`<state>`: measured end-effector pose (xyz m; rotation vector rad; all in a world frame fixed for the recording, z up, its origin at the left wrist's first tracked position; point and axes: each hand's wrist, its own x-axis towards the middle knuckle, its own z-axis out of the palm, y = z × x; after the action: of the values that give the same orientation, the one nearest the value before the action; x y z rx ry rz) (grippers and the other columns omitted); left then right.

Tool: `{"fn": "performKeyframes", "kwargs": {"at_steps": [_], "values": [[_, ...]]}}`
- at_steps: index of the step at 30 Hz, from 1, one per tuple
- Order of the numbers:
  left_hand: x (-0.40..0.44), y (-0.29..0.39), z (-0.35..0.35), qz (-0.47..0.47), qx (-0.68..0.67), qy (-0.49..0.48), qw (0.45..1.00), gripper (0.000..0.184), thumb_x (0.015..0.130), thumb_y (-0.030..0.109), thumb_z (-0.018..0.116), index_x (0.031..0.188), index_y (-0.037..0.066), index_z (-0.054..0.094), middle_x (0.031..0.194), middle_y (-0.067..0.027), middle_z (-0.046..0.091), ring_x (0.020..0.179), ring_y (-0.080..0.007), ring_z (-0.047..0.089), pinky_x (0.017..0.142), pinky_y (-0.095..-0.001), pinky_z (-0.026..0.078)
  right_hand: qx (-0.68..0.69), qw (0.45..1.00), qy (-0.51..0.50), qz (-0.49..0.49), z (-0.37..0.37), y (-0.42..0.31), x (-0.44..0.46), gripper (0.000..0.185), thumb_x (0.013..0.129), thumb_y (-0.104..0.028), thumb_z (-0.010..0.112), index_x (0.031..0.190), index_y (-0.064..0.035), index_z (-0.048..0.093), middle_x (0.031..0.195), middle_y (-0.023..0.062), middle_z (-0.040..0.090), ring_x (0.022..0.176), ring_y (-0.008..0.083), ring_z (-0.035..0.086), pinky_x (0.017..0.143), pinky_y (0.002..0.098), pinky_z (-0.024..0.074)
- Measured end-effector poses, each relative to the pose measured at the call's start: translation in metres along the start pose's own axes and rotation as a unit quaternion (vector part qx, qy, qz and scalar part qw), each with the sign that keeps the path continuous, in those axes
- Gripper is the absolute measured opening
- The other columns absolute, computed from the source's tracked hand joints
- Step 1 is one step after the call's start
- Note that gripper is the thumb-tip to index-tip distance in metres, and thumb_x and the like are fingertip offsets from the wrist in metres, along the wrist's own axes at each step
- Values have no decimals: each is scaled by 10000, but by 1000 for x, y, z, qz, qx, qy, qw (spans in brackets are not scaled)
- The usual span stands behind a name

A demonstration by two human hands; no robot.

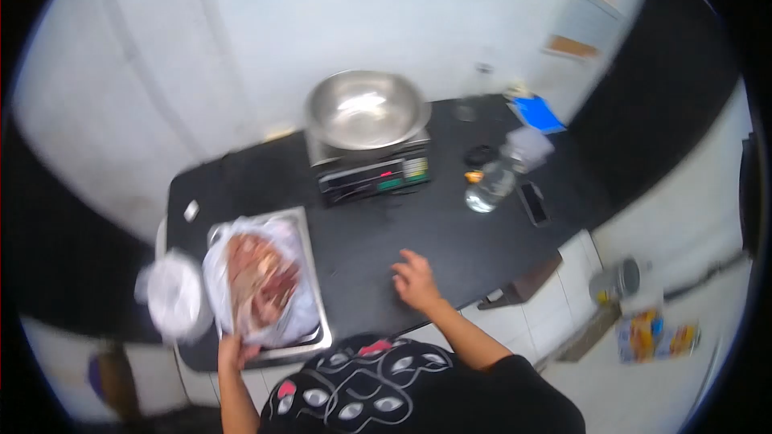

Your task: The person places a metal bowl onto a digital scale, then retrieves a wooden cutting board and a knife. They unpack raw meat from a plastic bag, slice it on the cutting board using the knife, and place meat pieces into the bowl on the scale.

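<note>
Raw meat pieces [264, 277] lie in an opened white plastic bag [301, 313], which rests in a shallow metal tray [315, 273] at the table's left side. My left hand [235, 350] is at the near left corner of the tray, its fingers closed at the lower edge of the bag; blur hides the exact grip. Over the bare black tabletop, to the right of the tray, my right hand [416, 280] is held with fingers apart and nothing in it. A wide steel bowl [368, 110] sits on a digital scale [374, 179] beyond both hands.
A white plastic-lined container [175, 296] stands left of the tray. On the right side of the black table [362, 249] are a clear bottle [489, 189], a phone [534, 203] and a blue packet [539, 114]. The wall [265, 40] rises behind the scale.
</note>
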<state>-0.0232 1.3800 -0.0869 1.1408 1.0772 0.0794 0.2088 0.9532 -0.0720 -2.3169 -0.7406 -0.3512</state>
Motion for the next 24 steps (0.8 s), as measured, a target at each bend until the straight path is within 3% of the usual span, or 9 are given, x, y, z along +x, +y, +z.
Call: {"fn": "performKeyframes", "kwargs": {"at_steps": [3, 4, 8, 13, 16, 17, 21, 23, 24], "values": [[7, -6, -4, -20, -24, 2, 999, 380, 851, 293, 628, 1015, -41, 548, 828, -140, 606, 642, -236, 631, 510, -369, 571, 3, 1000, -11, -6, -4, -2, 5, 275, 735, -69, 637, 1009, -80, 619, 1287, 192, 455, 1164, 370, 439, 977, 445, 375], [-3, -1, 5, 1, -63, 21, 998, 332, 852, 275, 629, 954, -34, 563, 792, -125, 570, 652, -219, 606, 543, -384, 570, 9, 999, -34, 7, -7, -6, 7, 277, 741, -61, 632, 1017, -82, 617, 1295, 188, 451, 1174, 368, 431, 979, 440, 372], [-15, 7, 12, -28, -149, 14, 988, 253, 889, 174, 564, 1069, -3, 544, 917, -94, 586, 824, -242, 605, 737, -422, 532, 12, 998, -65, 15, -2, -18, 15, 271, 762, -36, 613, 1029, -80, 610, 1314, 174, 442, 1190, 353, 424, 972, 425, 373], [-1, -14, 7, 13, -301, -72, 951, 263, 809, 15, 519, 1068, 45, 552, 843, -24, 569, 767, -170, 584, 750, -386, 519, 9, 996, -89, 10, -3, -27, 18, 269, 773, -24, 599, 1039, -64, 608, 1314, 179, 434, 1188, 361, 417, 976, 428, 369], [21, -32, -3, 50, -312, -174, 933, 406, 825, 77, 544, 1222, 13, 494, 1130, -116, 588, 991, -228, 607, 880, -401, 501, 13, 996, -86, -4, -1, -32, 20, 276, 759, -26, 602, 1032, -62, 611, 1300, 194, 440, 1177, 369, 422, 968, 440, 372], [2, -12, 10, 24, -324, -118, 938, 287, 799, 19, 536, 1085, 43, 554, 872, -26, 587, 763, -168, 594, 748, -370, 519, 14, 996, -82, -9, -1, -33, 20, 280, 752, -27, 604, 1029, -63, 612, 1292, 198, 446, 1169, 370, 428, 961, 444, 377], [-3, -14, -5, 73, -236, -161, 955, 483, 847, 187, 628, 1287, 38, 494, 1193, -86, 578, 1069, -184, 568, 851, -343, 498, -38, 995, -76, -52, 0, -26, 13, 329, 728, -50, 640, 1052, -92, 598, 1283, 207, 459, 1144, 382, 453, 957, 455, 389], [-7, 1, 5, 61, -127, -120, 983, 447, 839, 208, 645, 1241, 42, 547, 1083, -50, 625, 937, -146, 610, 750, -312, 520, -52, 996, -64, -30, -8, -26, 7, 283, 704, -76, 655, 986, -83, 636, 1234, 201, 506, 1122, 379, 479, 944, 452, 404], [20, -17, -14, 100, -36, -101, 989, 334, 832, 200, 634, 1113, 28, 581, 945, -50, 619, 797, -141, 591, 642, -298, 494, -31, 999, -39, -11, -11, -25, 3, 239, 713, -100, 650, 951, -79, 652, 1224, 196, 517, 1130, 373, 479, 943, 451, 405]]}}
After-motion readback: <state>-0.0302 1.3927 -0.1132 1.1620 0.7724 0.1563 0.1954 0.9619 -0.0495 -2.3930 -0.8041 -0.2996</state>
